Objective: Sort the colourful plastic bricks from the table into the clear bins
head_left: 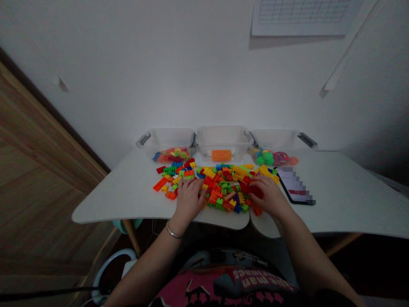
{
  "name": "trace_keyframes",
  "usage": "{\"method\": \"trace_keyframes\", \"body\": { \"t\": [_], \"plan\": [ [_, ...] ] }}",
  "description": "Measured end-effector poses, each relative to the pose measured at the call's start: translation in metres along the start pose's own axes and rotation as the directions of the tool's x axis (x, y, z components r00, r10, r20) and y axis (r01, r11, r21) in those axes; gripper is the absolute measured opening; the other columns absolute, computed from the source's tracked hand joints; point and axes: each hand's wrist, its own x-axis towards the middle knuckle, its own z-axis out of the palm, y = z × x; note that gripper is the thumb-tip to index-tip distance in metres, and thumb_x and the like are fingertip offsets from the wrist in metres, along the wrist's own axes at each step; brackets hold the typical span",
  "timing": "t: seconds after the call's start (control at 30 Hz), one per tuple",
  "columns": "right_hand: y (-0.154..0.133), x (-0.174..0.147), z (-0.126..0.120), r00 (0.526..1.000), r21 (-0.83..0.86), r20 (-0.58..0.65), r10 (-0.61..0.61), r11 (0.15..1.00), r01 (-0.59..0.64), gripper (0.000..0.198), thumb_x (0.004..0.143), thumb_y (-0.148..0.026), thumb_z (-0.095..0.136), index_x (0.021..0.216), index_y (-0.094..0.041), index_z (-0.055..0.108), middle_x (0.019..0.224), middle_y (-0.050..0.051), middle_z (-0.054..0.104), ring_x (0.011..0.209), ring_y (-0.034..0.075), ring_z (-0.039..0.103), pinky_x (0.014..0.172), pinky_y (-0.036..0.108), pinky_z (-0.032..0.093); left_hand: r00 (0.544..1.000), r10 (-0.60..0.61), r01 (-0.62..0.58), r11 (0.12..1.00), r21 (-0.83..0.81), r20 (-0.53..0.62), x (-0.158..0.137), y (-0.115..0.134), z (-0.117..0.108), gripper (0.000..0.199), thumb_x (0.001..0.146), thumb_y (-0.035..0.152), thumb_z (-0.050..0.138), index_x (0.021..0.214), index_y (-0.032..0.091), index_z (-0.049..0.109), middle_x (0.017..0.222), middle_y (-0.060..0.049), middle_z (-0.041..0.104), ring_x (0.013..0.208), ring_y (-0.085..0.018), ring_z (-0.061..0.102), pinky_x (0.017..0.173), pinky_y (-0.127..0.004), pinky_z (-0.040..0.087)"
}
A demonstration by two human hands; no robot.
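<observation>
While the left hand's (189, 197) fingers sit loosely bent over a messy pile of multicoloured plastic bricks (223, 187) near the surface's (128, 192) front edge, the right hand (270, 197) curls by a dark red brick (256, 191); can't tell if either's gripping. Clear plastic bins (223, 140) line the back edge, black-edged phone (292, 185) right of the pile.

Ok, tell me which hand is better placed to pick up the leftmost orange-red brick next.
Probably the left hand: it is in the left part of the brick pile, closer to that orange-red brick. The right hand is at the pile's right side, near the phone.
</observation>
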Motion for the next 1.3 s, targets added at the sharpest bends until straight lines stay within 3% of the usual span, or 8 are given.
{"method": "trace_keyframes", "body": {
  "t": [0.1,0.3,0.57,0.9,1.1,1.2,1.3],
  "plan": [
    [-0.005,0.002,-0.002,0.998,0.015,-0.039,0.057,0.998,-0.057,0.021,0.079,-0.031,0.062,0.096,-0.021,0.069,0.105,0.011,0.071,0.103,0.03,0.063,0.094,0.051,0.049,1.0,0.022,-0.022,1.0,0.012,-0.009,0.001,0.002,-0.002,0.038,0.096,0.035,0.044,0.127,0.023,0.063,0.127,-0.007,0.068,0.123,-0.031,0.054,0.116,-0.061,0.022],
    [-0.031,0.01,-0.001,0.987,0.038,-0.138,0.087,0.996,-0.083,0.02,0.083,-0.032,0.061,0.097,-0.02,0.067,0.098,0.012,0.071,0.096,0.03,0.064,0.089,0.049,0.05,0.999,0.044,-0.043,0.998,0.05,-0.028,0.012,0.017,-0.018,0.042,0.094,0.039,0.049,0.129,0.02,0.063,0.12,-0.011,0.07,0.111,-0.032,0.058,0.107,-0.053,0.035],
    [-0.075,0.017,0.009,0.982,0.106,-0.185,-0.04,0.993,0.061,0.02,0.083,-0.024,0.063,0.103,-0.025,0.068,0.107,0.009,0.07,0.101,0.027,0.064,0.091,0.046,0.052,0.979,0.175,-0.128,0.927,-0.353,0.103,0.022,0.055,-0.024,0.042,0.093,0.039,0.052,0.132,0.023,0.059,0.119,-0.007,0.07,0.109,-0.025,0.061,0.099,-0.043,0.045],
    [-0.076,0.014,0.015,0.979,0.092,-0.198,-0.057,0.993,0.077,0.023,0.082,-0.024,0.063,0.104,-0.024,0.069,0.103,0.008,0.071,0.097,0.027,0.065,0.089,0.045,0.053,0.969,0.216,-0.148,0.894,-0.422,0.118,0.026,0.053,-0.017,0.041,0.082,0.036,0.072,0.12,0.023,0.065,0.114,-0.006,0.072,0.106,-0.025,0.065,0.097,-0.041,0.048],
    [-0.058,0.012,0.01,0.982,0.078,-0.19,-0.021,0.996,0.037,0.033,0.087,-0.032,0.058,0.119,-0.025,0.063,0.109,0.009,0.07,0.103,0.028,0.064,0.09,0.047,0.052,0.993,0.104,-0.077,0.922,-0.38,0.05,0.036,0.035,-0.01,0.037,0.077,0.036,0.076,0.111,0.025,0.069,0.107,-0.006,0.074,0.102,-0.026,0.065,0.096,-0.044,0.048],
    [-0.041,0.005,0.001,0.974,0.013,-0.224,0.035,0.999,-0.033,0.035,0.088,-0.034,0.055,0.121,-0.024,0.061,0.11,0.011,0.07,0.103,0.03,0.064,0.091,0.05,0.05,0.994,-0.064,0.016,0.875,-0.483,-0.083,0.051,0.007,-0.012,0.034,0.081,0.034,0.071,0.113,0.023,0.066,0.113,-0.007,0.071,0.107,-0.024,0.065,0.098,-0.041,0.05],
    [-0.024,-0.004,-0.005,0.966,-0.068,-0.249,0.069,0.994,-0.088,0.034,0.088,-0.032,0.052,0.12,-0.025,0.06,0.113,0.011,0.07,0.106,0.032,0.063,0.093,0.052,0.048,0.906,-0.273,0.035,0.811,-0.584,-0.324,0.075,-0.03,-0.022,0.035,0.086,0.036,0.063,0.118,0.021,0.06,0.122,-0.009,0.066,0.115,-0.023,0.062,0.101,-0.037,0.049]
  ]
}}
